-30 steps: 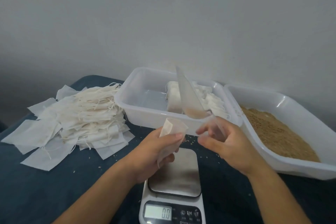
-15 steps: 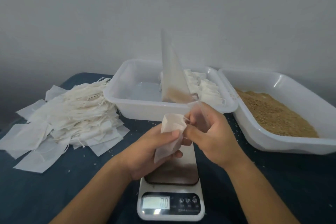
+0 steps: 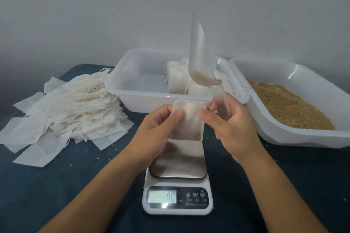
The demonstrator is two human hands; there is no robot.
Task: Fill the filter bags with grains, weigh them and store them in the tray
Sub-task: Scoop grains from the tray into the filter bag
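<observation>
Above the scale [image 3: 178, 197] I hold a white filter bag [image 3: 186, 123] flat between both hands. My left hand [image 3: 157, 130] pinches its left edge with the thumb on top. My right hand [image 3: 230, 125] pinches the bag's right edge and also grips the handle of a clear plastic scoop [image 3: 200, 58]. The scoop stands upright with a little brown grain in its bowl. The scale's display reads 0.0 and its steel plate carries nothing.
A white tray [image 3: 121, 89] behind the scale holds several filled bags at its right side. A second white tray [image 3: 303, 138] at the right holds brown grain [image 3: 284, 106]. A heap of unfilled filter bags [image 3: 72, 106] lies at the left on the dark blue cloth.
The bag was folded in my left hand; now both hands spread it flat. The scoop has swung from tilted to upright in my right hand.
</observation>
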